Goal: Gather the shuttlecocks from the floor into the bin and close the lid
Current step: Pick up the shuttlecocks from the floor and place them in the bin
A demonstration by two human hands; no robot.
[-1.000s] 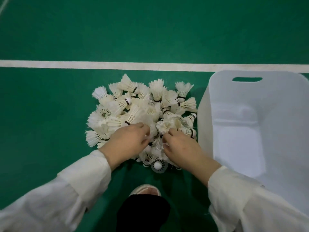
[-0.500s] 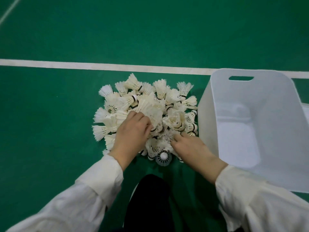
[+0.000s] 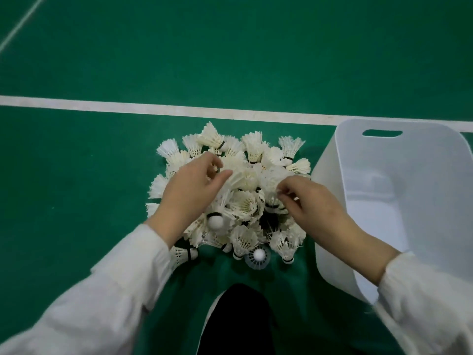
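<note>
A heap of white feather shuttlecocks (image 3: 245, 208) lies on the green floor in front of me. My left hand (image 3: 190, 193) hovers over the heap's left side, thumb and curled fingers pinching the feathers of a shuttlecock (image 3: 236, 179). My right hand (image 3: 316, 202) is over the right side, its curled fingertips pinching another shuttlecock (image 3: 272, 202). The white plastic bin (image 3: 330, 226) stands just right of the heap, open, with nothing in it. No lid is in view.
A white court line (image 3: 153, 108) crosses the floor behind the heap. One plastic shuttlecock (image 3: 257, 257) sits at the heap's near edge. My black-trousered knee (image 3: 238, 324) is at the bottom centre. Bare green floor spreads to the left and beyond the line.
Both hands have moved from the near side of the heap up over its middle, and they now pinch shuttlecocks at the top. The view has shifted slightly; the bin stays put.
</note>
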